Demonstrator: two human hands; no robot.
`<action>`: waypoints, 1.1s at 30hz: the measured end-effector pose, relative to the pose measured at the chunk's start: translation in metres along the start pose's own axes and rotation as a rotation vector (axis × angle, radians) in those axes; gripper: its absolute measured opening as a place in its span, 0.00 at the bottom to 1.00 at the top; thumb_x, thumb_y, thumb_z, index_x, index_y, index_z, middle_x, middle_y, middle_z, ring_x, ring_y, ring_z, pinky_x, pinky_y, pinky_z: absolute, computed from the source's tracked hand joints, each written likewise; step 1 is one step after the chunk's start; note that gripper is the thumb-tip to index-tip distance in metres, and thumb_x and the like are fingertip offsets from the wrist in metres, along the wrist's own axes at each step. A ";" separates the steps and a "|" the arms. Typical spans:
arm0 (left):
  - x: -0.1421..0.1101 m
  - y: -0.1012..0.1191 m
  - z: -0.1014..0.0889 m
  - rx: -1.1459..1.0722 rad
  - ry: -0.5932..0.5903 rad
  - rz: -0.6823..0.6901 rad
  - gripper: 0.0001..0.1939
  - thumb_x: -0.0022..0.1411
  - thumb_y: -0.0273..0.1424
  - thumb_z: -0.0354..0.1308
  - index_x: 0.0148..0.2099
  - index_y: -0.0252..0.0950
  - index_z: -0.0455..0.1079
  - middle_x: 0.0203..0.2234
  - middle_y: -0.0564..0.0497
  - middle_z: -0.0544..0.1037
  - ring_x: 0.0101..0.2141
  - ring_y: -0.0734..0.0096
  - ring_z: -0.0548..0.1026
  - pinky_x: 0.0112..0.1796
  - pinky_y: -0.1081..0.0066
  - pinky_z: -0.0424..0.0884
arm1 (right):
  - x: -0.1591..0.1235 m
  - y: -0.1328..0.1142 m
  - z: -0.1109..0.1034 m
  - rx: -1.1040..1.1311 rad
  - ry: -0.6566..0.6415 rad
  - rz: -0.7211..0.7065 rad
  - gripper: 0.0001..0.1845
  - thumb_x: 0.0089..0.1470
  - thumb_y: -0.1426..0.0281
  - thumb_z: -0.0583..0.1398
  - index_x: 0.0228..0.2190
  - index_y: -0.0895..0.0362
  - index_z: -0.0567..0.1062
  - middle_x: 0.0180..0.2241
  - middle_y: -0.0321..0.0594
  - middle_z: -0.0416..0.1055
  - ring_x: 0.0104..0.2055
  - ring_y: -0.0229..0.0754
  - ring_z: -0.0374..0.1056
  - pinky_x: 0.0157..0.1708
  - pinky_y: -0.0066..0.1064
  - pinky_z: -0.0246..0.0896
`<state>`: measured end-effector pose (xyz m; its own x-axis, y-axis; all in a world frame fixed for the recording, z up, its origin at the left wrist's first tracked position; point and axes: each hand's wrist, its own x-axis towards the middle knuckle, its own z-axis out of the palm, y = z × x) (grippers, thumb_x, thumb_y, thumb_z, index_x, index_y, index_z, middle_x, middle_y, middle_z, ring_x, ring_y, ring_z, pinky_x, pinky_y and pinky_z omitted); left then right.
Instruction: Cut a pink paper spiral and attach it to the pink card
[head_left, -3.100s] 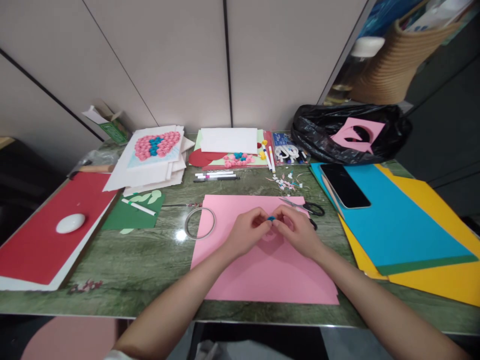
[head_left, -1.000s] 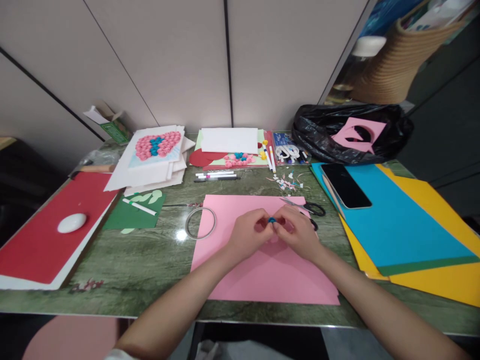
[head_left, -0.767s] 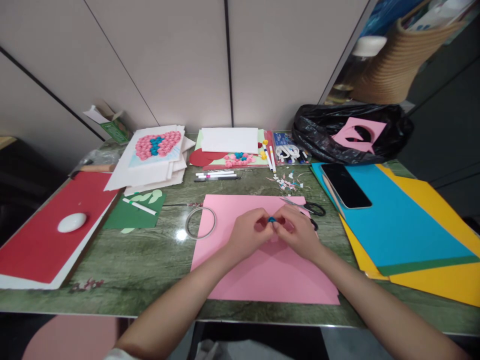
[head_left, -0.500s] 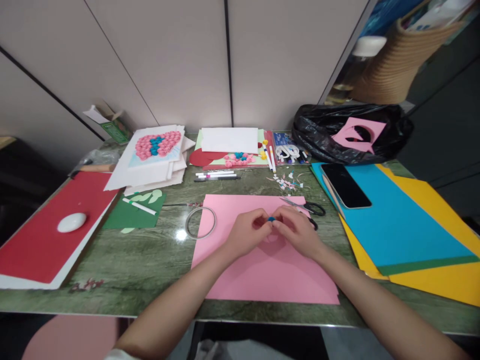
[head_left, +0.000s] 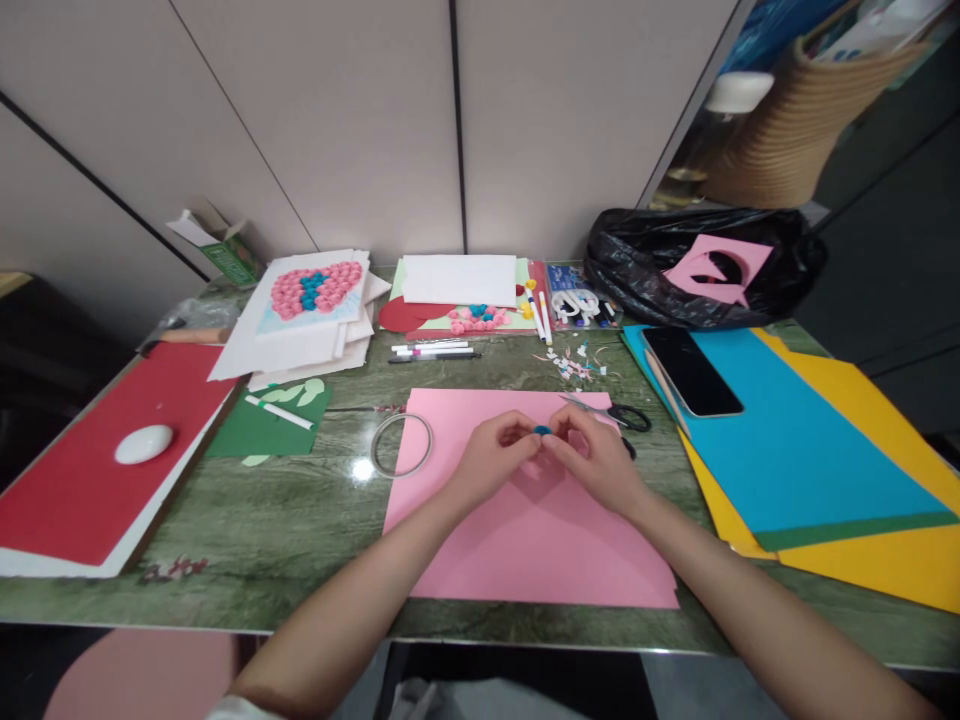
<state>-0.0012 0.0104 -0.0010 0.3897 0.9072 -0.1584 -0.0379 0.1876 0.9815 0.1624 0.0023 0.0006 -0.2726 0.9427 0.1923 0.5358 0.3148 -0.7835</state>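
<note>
A small blue paper rosette [head_left: 542,430] is pinched between the fingertips of both my hands, above a pink sheet [head_left: 525,550]. My left hand [head_left: 496,452] grips its left side, and my right hand [head_left: 592,450] grips its right side. Much of the rosette is hidden by the fingers. Black-handled scissors [head_left: 628,417] lie under and beyond my right hand, partly covered by it. Left of my hands, a metal ring [head_left: 402,416] rests across the pink sheet's edge. Finished pink and blue rosettes form a heart [head_left: 315,290] on a card at the back left.
Pens [head_left: 431,350] and paper scraps [head_left: 576,362] lie behind the pink sheet. To the right, a phone [head_left: 694,372] rests on blue paper [head_left: 810,440], below a black plastic bag [head_left: 622,265]. Red paper [head_left: 90,480] with a white mouse [head_left: 143,445] is at left.
My fingers have shifted slightly around the blue rosette, and more of it shows between them. Everything else on the table stays where it was.
</note>
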 end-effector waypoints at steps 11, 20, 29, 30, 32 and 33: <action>0.001 0.003 -0.004 -0.124 -0.012 -0.066 0.09 0.51 0.32 0.60 0.32 0.31 0.69 0.24 0.52 0.73 0.25 0.74 0.72 0.33 0.71 0.66 | 0.002 0.009 0.002 0.257 -0.084 0.095 0.12 0.54 0.65 0.57 0.40 0.55 0.74 0.40 0.42 0.75 0.42 0.45 0.70 0.42 0.37 0.64; 0.001 0.006 -0.001 -0.097 0.034 -0.072 0.09 0.51 0.32 0.61 0.31 0.31 0.70 0.21 0.53 0.72 0.24 0.75 0.71 0.31 0.73 0.65 | 0.003 0.007 0.002 0.320 -0.091 0.096 0.13 0.54 0.65 0.57 0.41 0.55 0.74 0.40 0.42 0.74 0.42 0.44 0.69 0.43 0.35 0.63; 0.001 -0.003 -0.001 -0.030 0.027 0.026 0.14 0.48 0.36 0.64 0.33 0.32 0.69 0.23 0.52 0.74 0.25 0.73 0.73 0.30 0.72 0.67 | 0.004 0.012 0.005 0.400 -0.079 0.134 0.12 0.52 0.67 0.59 0.39 0.56 0.75 0.39 0.43 0.75 0.41 0.44 0.70 0.42 0.35 0.64; 0.001 -0.004 -0.001 -0.003 0.039 0.034 0.15 0.47 0.36 0.65 0.33 0.32 0.69 0.23 0.52 0.74 0.25 0.73 0.73 0.29 0.72 0.67 | 0.004 0.012 0.006 0.400 -0.079 0.139 0.12 0.52 0.66 0.59 0.39 0.56 0.75 0.39 0.43 0.75 0.41 0.44 0.71 0.41 0.35 0.64; 0.001 -0.006 0.000 0.011 0.053 0.037 0.15 0.46 0.36 0.66 0.33 0.33 0.68 0.22 0.53 0.74 0.24 0.73 0.73 0.29 0.72 0.67 | 0.004 0.011 0.006 0.388 -0.075 0.145 0.12 0.52 0.66 0.59 0.39 0.56 0.75 0.39 0.43 0.75 0.41 0.44 0.71 0.41 0.35 0.64; 0.001 -0.006 0.001 -0.003 0.048 0.033 0.15 0.46 0.36 0.66 0.32 0.33 0.68 0.22 0.53 0.74 0.24 0.73 0.73 0.29 0.72 0.67 | 0.004 0.011 0.006 0.382 -0.072 0.146 0.12 0.51 0.67 0.59 0.38 0.56 0.75 0.39 0.43 0.75 0.41 0.44 0.71 0.41 0.35 0.64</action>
<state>-0.0002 0.0098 -0.0071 0.3433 0.9301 -0.1308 -0.0527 0.1581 0.9860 0.1627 0.0087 -0.0104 -0.2779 0.9601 0.0317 0.2415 0.1018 -0.9651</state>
